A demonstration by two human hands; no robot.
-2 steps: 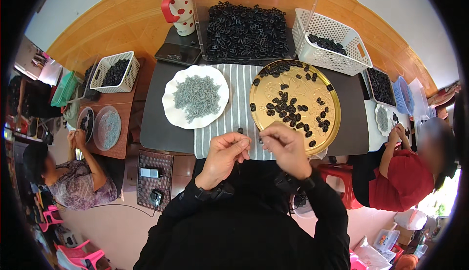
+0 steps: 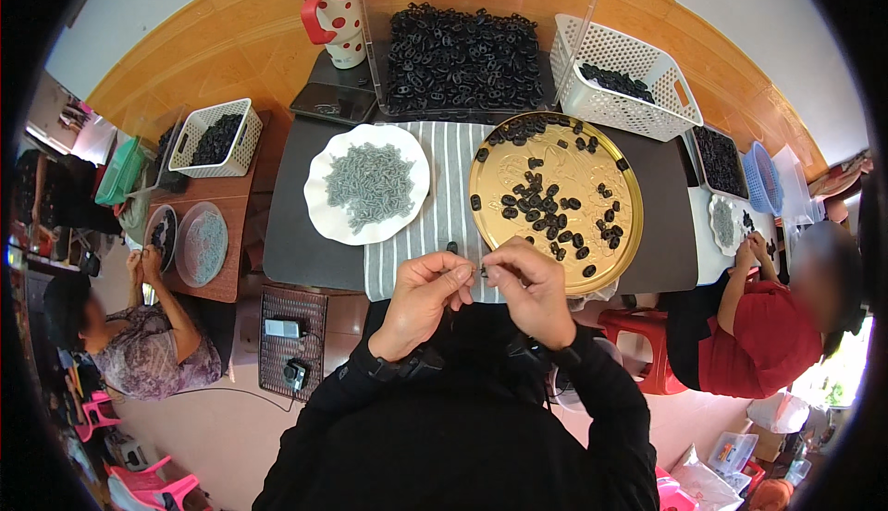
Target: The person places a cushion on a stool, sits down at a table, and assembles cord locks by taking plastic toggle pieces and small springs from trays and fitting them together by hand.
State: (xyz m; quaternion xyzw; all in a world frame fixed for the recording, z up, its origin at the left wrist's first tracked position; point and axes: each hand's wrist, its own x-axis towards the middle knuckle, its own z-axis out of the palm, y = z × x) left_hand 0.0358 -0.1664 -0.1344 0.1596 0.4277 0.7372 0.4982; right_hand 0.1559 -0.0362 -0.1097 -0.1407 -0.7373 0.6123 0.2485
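Note:
My left hand (image 2: 425,294) is closed in a pinch over the front edge of the grey striped cloth (image 2: 453,173); what its fingertips hold is too small to make out. Touching or almost touching them, my right hand (image 2: 529,291) pinches a small dark piece (image 2: 484,271). One black oval part (image 2: 452,246) shows just beyond my left fingers; I cannot tell whether it lies on the cloth or is held. To the right, a round gold tray (image 2: 504,160) carries scattered black two-holed parts (image 2: 536,201). A white wavy-rimmed plate (image 2: 319,192) at the left holds a heap of small grey screw-like pieces (image 2: 370,185).
Behind stand a clear bin of black parts (image 2: 462,62), a white perforated basket (image 2: 671,86), a red-dotted tumbler (image 2: 338,16) and a dark flat device (image 2: 333,102). Co-workers sit at side tables, one in patterned clothing (image 2: 157,344) at left, one in red (image 2: 758,344) at right.
My right hand has moved left and slightly down, bringing its fingertips up against or close to those of my left hand. The left hand keeps its pinch in nearly the same place.

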